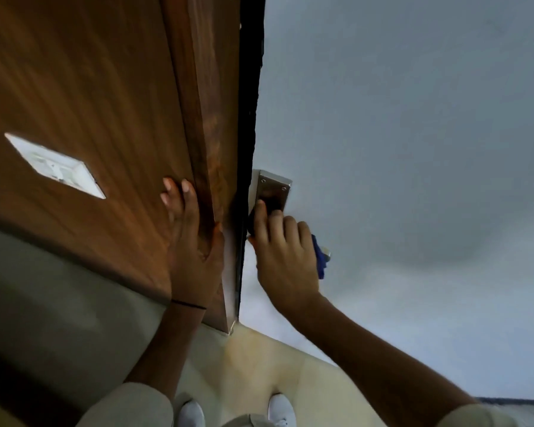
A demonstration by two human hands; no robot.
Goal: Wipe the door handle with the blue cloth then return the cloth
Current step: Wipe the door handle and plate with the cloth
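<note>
A metal door handle plate [275, 188] sits on the pale grey door [398, 149], close to its left edge. My right hand [282, 257] lies over the lower part of the handle and is shut on the blue cloth [320, 257], which shows only as a fold past my little finger. The lever itself is hidden under that hand. My left hand [191, 241] rests flat with fingers apart against the brown wooden frame [204, 118] beside the door's edge.
A white switch plate [56, 166] is set in the wooden panel at the left. A dark gap [250, 87] runs between frame and door. Below are a beige floor [259, 365] and my two white shoes [279, 409].
</note>
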